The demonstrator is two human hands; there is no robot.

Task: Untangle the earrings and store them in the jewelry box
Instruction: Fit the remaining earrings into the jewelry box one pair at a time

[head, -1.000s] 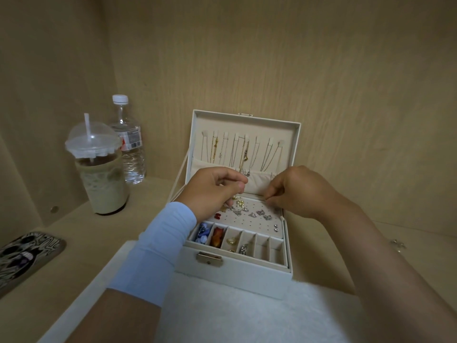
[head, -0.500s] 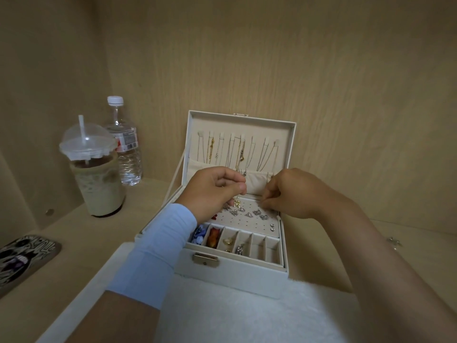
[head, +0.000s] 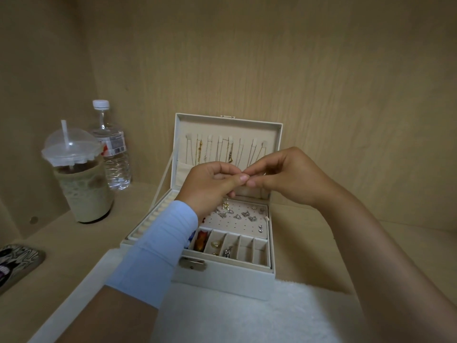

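Observation:
The white jewelry box (head: 222, 280) stands open on the shelf, with necklaces hanging in its lid (head: 227, 127). Several silver earrings (head: 243, 215) lie on its perforated pad. Both hands are raised above the pad, in front of the lid pocket. My left hand (head: 210, 186) and my right hand (head: 289, 177) pinch together, fingertips touching. A small gold earring (head: 225, 206) dangles just under my left fingers. What lies between the fingertips is hidden.
An iced coffee cup with a straw (head: 79, 179) and a water bottle (head: 112, 149) stand to the left. A patterned phone case (head: 17, 263) lies at the far left. A white fluffy mat (head: 247, 315) lies under the box. Wooden walls close in behind and at the left.
Both hands rose from the earring pad and came together; the fingertips, apart before, now touch. The gold earring came up with my left hand.

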